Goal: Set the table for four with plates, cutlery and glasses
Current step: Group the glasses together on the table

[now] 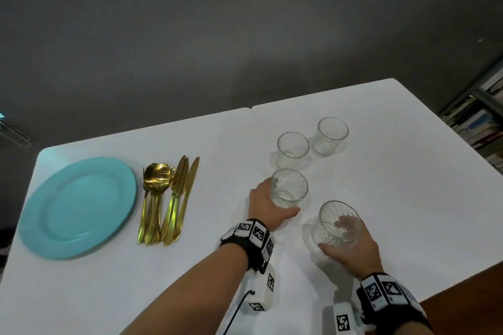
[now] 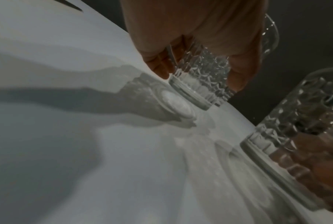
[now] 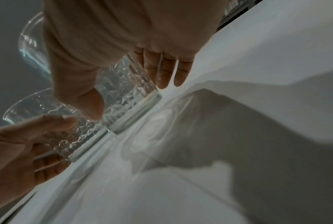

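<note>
Four clear patterned glasses stand on the right half of the white table (image 1: 136,294). My left hand (image 1: 283,196) grips one glass (image 1: 290,185), thumb on the near side, fingers on the far side. My right hand (image 1: 334,235) grips the nearest glass (image 1: 339,215), which tilts a little. In the left wrist view my left hand (image 2: 199,78) holds its glass (image 2: 202,92) low over the table. The right wrist view shows my right hand (image 3: 132,96) around its glass (image 3: 123,106). Two more glasses (image 1: 292,148) (image 1: 332,134) stand behind. A stack of teal plates (image 1: 77,207) and gold cutlery (image 1: 166,198) lie at the left.
A seam (image 1: 251,111) runs between the two table halves. Shelves with books (image 1: 479,128) stand beyond the table's right edge. A dark floor lies behind the far edge. Bare white tabletop lies in front of the plates and cutlery.
</note>
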A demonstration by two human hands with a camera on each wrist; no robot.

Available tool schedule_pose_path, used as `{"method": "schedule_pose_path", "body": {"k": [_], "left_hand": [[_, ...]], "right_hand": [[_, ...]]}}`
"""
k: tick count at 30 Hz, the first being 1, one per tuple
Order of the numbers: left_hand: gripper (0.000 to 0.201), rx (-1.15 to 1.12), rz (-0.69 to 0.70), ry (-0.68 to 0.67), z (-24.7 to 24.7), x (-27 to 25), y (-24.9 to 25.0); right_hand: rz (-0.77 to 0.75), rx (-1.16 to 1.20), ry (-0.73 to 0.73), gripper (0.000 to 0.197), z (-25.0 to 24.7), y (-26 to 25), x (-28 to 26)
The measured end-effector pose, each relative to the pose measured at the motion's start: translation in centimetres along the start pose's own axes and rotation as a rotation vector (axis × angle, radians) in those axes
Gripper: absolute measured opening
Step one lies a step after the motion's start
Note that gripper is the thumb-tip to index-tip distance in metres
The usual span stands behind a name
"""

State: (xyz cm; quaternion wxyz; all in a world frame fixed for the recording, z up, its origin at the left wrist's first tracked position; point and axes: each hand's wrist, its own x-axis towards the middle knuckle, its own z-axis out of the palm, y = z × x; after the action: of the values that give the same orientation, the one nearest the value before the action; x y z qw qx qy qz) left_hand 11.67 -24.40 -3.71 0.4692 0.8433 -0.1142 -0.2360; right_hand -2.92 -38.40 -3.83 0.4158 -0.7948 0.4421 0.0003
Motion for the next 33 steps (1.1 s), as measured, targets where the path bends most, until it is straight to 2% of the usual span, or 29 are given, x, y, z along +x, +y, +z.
{"method": "schedule_pose_path", "body": {"k": [7,13,19,26,33], "left_hand": [[0.08,-0.072,-0.008,0.15,-8.2,-4.8,-3.3],[0.074,-0.097,-0.075,0.321,-16.5,-11.4,-8.6],[0.074,-0.087,-0.222,0.515,-23.2,-17.3,-14.8],[0.077,-0.098,-0.356,0.611,-26.0,-20.3,-20.1],[0.077,-0.114,-0.384,0.61,-26.9,-20.0,-21.5]], "right_hand": [[-0.165,0.065,-0.132,0.07,4.1,-5.5,-2.8],[-0.333,-0.015,-0.309,0.072,10.5,-10.0,-7.2],[-0.438,-0.103,-0.459,0.075,17.1,-13.9,-11.8],[-0.505,-0.155,-0.548,0.081,22.6,-16.2,-15.5],[-0.509,-0.18,-0.565,0.08,26.4,-16.6,-16.6]]}}
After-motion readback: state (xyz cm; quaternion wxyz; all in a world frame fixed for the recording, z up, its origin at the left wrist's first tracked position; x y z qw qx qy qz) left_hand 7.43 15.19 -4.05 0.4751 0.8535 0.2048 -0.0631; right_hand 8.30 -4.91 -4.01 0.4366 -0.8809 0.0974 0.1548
